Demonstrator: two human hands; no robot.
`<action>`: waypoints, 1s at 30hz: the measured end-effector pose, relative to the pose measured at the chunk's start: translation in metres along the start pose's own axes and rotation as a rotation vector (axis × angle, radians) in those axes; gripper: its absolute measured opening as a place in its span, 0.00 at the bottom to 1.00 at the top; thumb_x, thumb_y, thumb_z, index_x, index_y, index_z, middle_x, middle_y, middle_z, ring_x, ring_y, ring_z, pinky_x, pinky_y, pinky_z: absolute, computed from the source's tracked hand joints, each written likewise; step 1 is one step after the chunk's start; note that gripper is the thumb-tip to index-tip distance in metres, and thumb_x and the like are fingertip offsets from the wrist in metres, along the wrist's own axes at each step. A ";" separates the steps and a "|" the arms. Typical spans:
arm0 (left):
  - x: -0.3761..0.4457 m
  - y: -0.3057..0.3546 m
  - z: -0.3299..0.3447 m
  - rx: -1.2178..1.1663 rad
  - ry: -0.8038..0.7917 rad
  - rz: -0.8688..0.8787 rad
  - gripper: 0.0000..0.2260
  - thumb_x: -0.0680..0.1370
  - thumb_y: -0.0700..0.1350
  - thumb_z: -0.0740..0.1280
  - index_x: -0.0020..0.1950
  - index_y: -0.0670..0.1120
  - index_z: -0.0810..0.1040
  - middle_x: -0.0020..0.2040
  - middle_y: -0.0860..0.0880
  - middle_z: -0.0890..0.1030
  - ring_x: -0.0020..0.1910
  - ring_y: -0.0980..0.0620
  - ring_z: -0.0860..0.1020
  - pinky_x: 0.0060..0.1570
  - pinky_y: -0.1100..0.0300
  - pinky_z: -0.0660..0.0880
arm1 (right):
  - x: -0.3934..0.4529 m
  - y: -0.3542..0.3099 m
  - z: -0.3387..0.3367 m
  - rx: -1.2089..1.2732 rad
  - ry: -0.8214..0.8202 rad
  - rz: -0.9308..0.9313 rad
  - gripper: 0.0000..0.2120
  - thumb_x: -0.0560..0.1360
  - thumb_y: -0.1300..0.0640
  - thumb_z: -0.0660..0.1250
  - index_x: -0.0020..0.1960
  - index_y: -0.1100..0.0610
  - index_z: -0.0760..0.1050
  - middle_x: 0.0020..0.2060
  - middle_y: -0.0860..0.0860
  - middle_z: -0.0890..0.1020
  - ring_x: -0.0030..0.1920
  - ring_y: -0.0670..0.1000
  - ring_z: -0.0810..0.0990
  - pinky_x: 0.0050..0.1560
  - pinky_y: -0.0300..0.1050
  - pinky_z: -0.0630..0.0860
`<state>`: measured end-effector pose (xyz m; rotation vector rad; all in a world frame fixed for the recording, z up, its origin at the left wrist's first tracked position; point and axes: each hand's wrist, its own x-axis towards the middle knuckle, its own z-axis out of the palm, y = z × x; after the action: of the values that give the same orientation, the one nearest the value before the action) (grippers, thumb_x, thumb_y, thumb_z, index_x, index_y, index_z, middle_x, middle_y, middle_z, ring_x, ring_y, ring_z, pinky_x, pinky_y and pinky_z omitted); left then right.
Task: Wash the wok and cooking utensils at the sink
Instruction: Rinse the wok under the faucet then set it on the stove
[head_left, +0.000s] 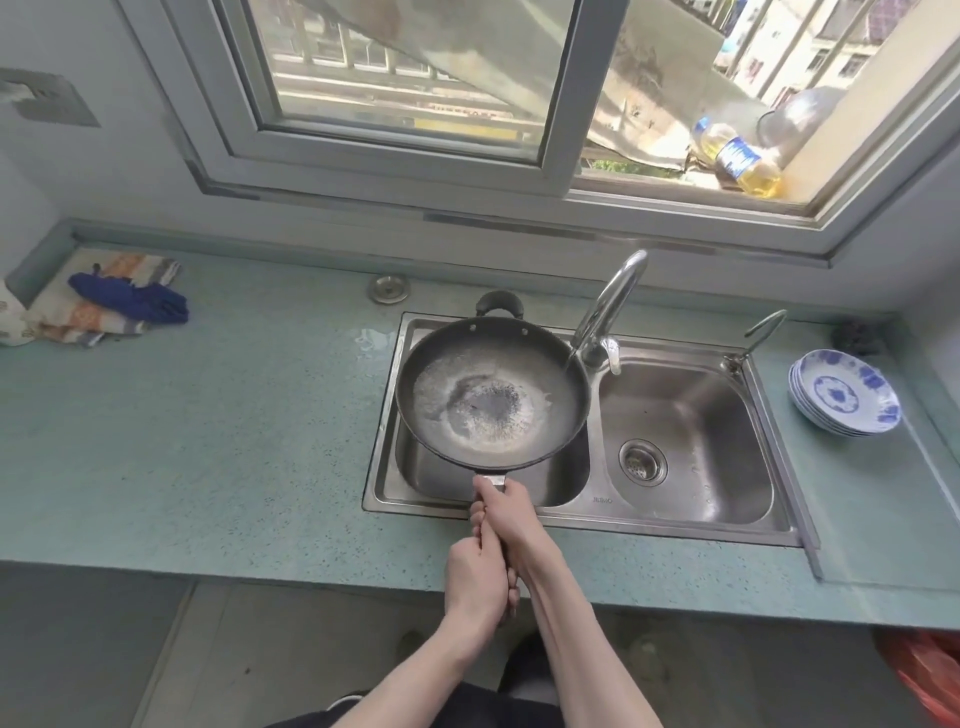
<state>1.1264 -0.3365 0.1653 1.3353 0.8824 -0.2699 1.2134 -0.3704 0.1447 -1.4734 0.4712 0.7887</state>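
A dark wok (491, 392) with a burnt, greyish patch in its middle is held over the left basin of a steel double sink (691, 431). Both hands grip its long handle, which is almost wholly hidden by them. My right hand (511, 519) holds the handle close to the wok. My left hand (475, 582) holds the handle's near end, over the counter's front edge. The curved tap (610, 306) points toward the wok's right rim, and a thin stream of water runs into it. No other utensils are in view.
A stack of blue-and-white plates (844, 400) sits right of the sink, with a dark scourer (857, 336) behind. Cloths and a blue glove (130, 301) lie at the far left of the green counter (208, 441). An oil bottle (737, 156) stands on the window ledge.
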 end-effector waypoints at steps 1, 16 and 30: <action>0.003 0.003 0.000 0.012 -0.007 0.012 0.27 0.87 0.56 0.53 0.32 0.43 0.70 0.25 0.45 0.71 0.19 0.49 0.69 0.21 0.64 0.63 | 0.002 -0.002 0.000 0.013 0.008 -0.007 0.09 0.83 0.59 0.62 0.44 0.58 0.67 0.27 0.50 0.69 0.24 0.46 0.67 0.25 0.39 0.69; 0.000 -0.001 -0.001 0.096 -0.061 0.039 0.29 0.87 0.54 0.53 0.29 0.43 0.70 0.23 0.44 0.70 0.19 0.49 0.68 0.20 0.63 0.62 | 0.008 0.012 -0.010 0.072 0.074 0.063 0.08 0.82 0.59 0.62 0.44 0.57 0.68 0.26 0.49 0.69 0.24 0.46 0.66 0.25 0.39 0.67; 0.016 0.014 -0.005 0.058 -0.012 0.026 0.25 0.87 0.52 0.54 0.34 0.41 0.70 0.25 0.44 0.70 0.20 0.50 0.68 0.21 0.64 0.62 | 0.020 -0.006 0.005 0.079 0.010 0.025 0.09 0.83 0.57 0.62 0.44 0.57 0.69 0.27 0.49 0.70 0.25 0.46 0.66 0.26 0.40 0.67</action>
<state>1.1436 -0.3234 0.1650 1.3966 0.8522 -0.2845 1.2303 -0.3617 0.1355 -1.4012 0.5235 0.7738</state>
